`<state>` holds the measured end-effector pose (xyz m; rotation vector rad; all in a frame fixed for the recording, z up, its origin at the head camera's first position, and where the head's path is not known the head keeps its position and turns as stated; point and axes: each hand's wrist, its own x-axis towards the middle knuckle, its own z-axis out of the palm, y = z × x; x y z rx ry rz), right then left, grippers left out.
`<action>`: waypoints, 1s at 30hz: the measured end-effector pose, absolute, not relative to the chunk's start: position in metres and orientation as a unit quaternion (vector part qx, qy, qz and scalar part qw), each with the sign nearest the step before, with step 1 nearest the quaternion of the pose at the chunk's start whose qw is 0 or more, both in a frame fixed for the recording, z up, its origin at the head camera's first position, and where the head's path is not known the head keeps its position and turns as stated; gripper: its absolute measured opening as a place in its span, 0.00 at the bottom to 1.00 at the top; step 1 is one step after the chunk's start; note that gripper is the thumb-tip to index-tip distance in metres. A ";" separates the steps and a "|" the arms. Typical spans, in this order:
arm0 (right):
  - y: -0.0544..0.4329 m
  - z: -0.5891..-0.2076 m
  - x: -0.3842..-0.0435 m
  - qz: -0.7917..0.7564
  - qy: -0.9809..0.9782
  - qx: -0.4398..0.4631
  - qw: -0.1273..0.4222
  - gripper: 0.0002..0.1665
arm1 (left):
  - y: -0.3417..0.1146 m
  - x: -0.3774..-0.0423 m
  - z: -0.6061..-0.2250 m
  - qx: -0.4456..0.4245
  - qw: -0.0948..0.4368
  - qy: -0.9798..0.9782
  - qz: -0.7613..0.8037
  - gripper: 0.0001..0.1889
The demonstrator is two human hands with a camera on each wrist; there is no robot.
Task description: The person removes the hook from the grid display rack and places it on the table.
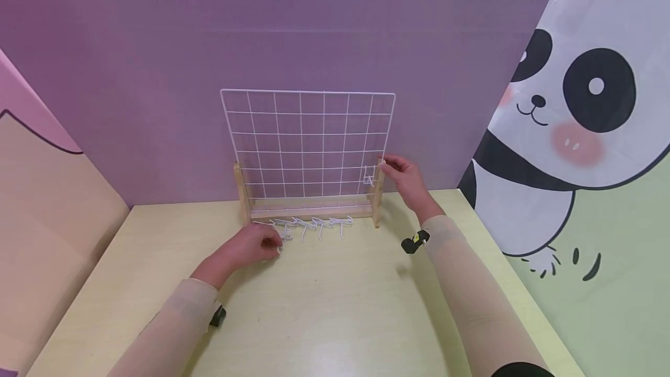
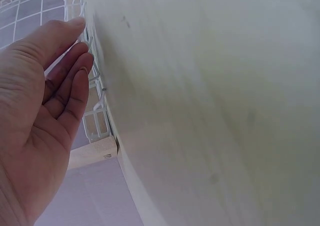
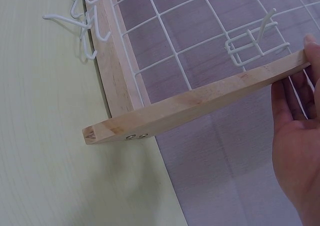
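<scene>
A white wire grid panel (image 1: 312, 132) stands upright in a wooden stand (image 1: 314, 212) on the table. My right hand (image 1: 408, 182) holds the stand's right wooden post (image 3: 200, 98), thumb in front and fingers behind. One white wire hook (image 3: 255, 43) hangs on the grid beside that post. Several more white hooks (image 1: 321, 224) lie in a row along the stand's front foot. At the left end of this row is my left hand (image 1: 251, 246), its fingers bent and thumb apart from them. Its fingertips (image 2: 84, 61) are close to the hooks; contact is unclear.
The pale wooden table (image 1: 324, 307) meets a purple wall (image 1: 314, 28) behind the stand. A panda picture (image 1: 565, 103) covers the right wall. The stand's left post (image 1: 242, 191) rises beyond my left hand.
</scene>
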<state>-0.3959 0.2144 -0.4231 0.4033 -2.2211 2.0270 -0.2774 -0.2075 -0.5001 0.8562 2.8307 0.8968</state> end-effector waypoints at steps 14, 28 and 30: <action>0.216 -0.424 -0.396 0.661 -0.737 0.129 0.047 0.24 | -0.209 -0.276 -0.499 0.276 0.031 0.913 0.299 0.08; 0.216 -0.425 -0.397 0.666 -0.732 0.134 0.050 0.23 | -0.206 -0.271 -0.489 0.263 0.022 0.911 0.318 0.06; 0.217 -0.425 -0.397 0.663 -0.735 0.133 0.049 0.23 | -0.204 -0.272 -0.487 0.259 0.021 0.910 0.322 0.06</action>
